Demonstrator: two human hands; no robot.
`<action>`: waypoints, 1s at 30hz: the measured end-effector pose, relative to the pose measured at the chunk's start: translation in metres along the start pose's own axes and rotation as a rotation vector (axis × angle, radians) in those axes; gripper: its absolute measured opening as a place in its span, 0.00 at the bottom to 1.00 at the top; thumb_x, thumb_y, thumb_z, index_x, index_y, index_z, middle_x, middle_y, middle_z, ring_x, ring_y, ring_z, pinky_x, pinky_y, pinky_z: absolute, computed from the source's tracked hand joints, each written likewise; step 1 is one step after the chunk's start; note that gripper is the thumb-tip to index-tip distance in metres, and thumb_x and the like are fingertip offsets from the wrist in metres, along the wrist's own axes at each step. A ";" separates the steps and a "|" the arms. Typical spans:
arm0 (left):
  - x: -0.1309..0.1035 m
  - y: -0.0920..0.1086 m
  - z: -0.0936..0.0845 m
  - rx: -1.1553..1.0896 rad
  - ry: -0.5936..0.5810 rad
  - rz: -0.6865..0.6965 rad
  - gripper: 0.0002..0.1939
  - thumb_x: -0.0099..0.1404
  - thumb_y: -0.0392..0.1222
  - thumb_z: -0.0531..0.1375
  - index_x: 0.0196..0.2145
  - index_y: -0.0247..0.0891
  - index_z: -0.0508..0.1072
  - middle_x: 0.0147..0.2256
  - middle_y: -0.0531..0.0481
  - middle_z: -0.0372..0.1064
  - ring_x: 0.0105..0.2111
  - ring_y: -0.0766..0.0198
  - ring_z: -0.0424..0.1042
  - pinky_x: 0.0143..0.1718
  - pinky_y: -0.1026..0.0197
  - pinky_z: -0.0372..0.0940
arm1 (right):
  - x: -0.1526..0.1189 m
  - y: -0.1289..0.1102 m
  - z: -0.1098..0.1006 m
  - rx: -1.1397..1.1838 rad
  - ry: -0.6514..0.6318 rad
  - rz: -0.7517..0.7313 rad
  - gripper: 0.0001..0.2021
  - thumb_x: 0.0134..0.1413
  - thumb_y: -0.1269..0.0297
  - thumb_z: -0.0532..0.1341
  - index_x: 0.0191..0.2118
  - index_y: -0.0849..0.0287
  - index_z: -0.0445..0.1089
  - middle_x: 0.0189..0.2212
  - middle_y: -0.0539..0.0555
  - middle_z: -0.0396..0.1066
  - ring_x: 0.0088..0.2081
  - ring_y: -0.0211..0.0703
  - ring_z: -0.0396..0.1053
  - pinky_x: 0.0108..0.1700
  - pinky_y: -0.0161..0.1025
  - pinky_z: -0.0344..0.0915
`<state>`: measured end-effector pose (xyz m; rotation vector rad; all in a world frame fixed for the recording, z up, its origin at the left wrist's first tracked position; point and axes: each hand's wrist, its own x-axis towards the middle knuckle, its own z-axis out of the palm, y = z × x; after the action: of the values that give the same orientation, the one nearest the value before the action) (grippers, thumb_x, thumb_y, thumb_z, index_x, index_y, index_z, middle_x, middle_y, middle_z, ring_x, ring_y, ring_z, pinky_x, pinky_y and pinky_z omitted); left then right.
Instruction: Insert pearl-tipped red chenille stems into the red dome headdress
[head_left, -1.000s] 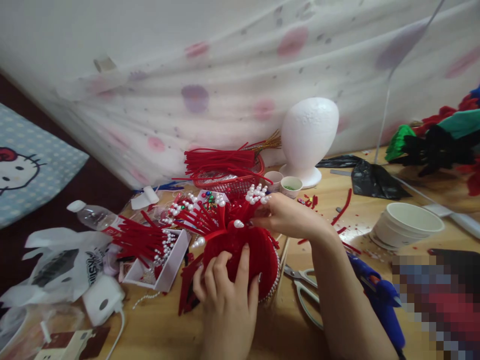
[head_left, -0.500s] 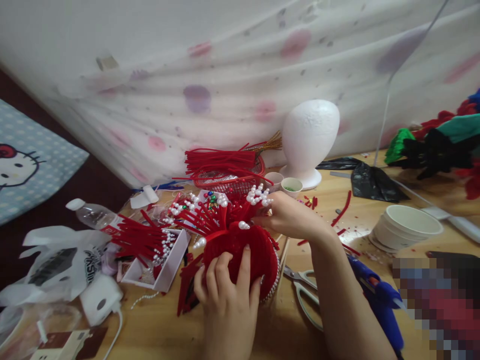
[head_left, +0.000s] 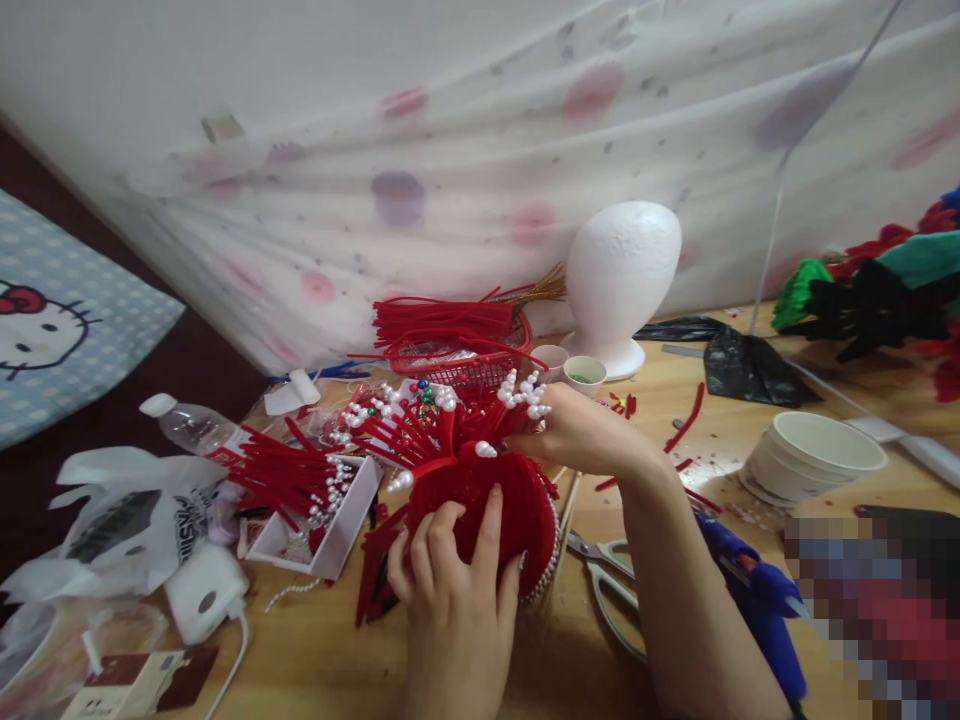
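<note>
A round red velvet headpiece (head_left: 517, 525), edged with a string of pearls, lies at the lower middle. Red stems tipped with white pearls (head_left: 517, 395) fan out from its far side. My left hand (head_left: 454, 565) rests on top of the velvet with its fingers spread. At the far right side of the piece, my right hand (head_left: 562, 430) has its fingers bent in against the red stems beneath the pearl tips. Its fingertips are partly hidden, so what they pinch there cannot be made out.
Scissors (head_left: 611, 590) and a blue glue gun (head_left: 757, 600) lie on the right. A foam head (head_left: 622, 280) stands behind, beside a red basket (head_left: 465, 370). At left are a white box (head_left: 345, 530) of pearl-tipped stems and a bottle (head_left: 191, 425).
The view has shifted slightly, with the objects at left a little further right in the picture. Both hands keep nearly the same place on the headpiece.
</note>
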<state>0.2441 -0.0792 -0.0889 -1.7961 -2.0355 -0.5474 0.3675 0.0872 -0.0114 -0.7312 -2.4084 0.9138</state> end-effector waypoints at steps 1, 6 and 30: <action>0.000 0.000 0.000 0.003 -0.006 -0.003 0.25 0.64 0.46 0.60 0.59 0.50 0.66 0.48 0.40 0.62 0.48 0.48 0.64 0.52 0.37 0.56 | 0.000 0.000 0.000 -0.012 -0.003 0.019 0.07 0.47 0.74 0.58 0.31 0.60 0.73 0.31 0.50 0.76 0.33 0.40 0.68 0.37 0.35 0.64; 0.001 0.001 -0.001 0.029 -0.012 0.004 0.25 0.64 0.45 0.60 0.59 0.49 0.67 0.48 0.40 0.62 0.48 0.48 0.64 0.52 0.37 0.56 | -0.001 -0.001 0.001 -0.049 -0.004 0.050 0.06 0.47 0.74 0.58 0.30 0.60 0.72 0.29 0.50 0.75 0.31 0.39 0.67 0.34 0.34 0.62; -0.003 0.003 0.009 -0.002 0.093 0.002 0.23 0.63 0.45 0.61 0.56 0.45 0.70 0.48 0.39 0.64 0.48 0.47 0.63 0.52 0.37 0.56 | -0.001 -0.007 0.000 -0.015 0.011 -0.034 0.11 0.48 0.76 0.58 0.35 0.58 0.76 0.36 0.51 0.77 0.39 0.42 0.70 0.45 0.39 0.66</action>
<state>0.2468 -0.0767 -0.0982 -1.7403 -1.9717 -0.6211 0.3662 0.0821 -0.0068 -0.6970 -2.4126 0.8773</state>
